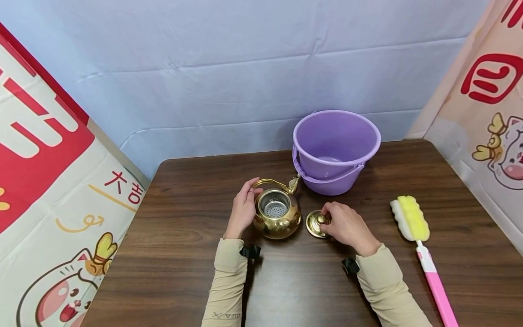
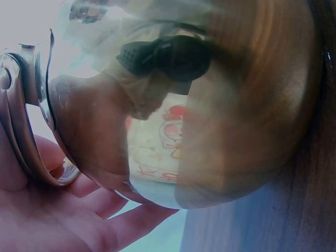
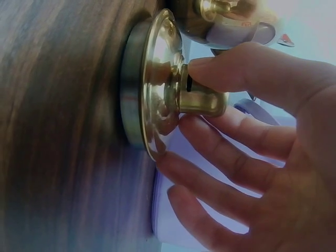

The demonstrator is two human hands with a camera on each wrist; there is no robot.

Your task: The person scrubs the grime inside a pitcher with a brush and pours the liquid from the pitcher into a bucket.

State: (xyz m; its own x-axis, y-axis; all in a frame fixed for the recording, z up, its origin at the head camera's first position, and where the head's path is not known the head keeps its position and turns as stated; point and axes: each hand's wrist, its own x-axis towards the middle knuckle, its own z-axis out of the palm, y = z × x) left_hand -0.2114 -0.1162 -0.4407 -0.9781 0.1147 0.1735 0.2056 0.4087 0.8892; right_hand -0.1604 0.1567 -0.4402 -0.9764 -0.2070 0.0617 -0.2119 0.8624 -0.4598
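Observation:
A shiny gold teapot (image 1: 282, 227) stands on the table without its lid, and a perforated metal strainer (image 1: 275, 209) shows inside its mouth. My left hand (image 1: 244, 206) holds the teapot's curved handle (image 1: 270, 181) on the left side. Close up in the left wrist view, the fingers (image 2: 68, 223) wrap round the handle beside the mirror-like body. To the right of the pot, the round gold lid (image 1: 313, 225) rests on the table. My right hand (image 1: 345, 225) pinches the lid's knob (image 3: 202, 100) between thumb and fingers, with a fingertip near the lid's rim.
Behind the teapot stands a purple bucket (image 1: 327, 181), its handle hanging down in front, close to the spout. A yellow and white sponge brush (image 1: 412, 218) with a pink handle lies at the right. Cloth backdrops (image 1: 229, 91) enclose the wooden table (image 1: 184, 218).

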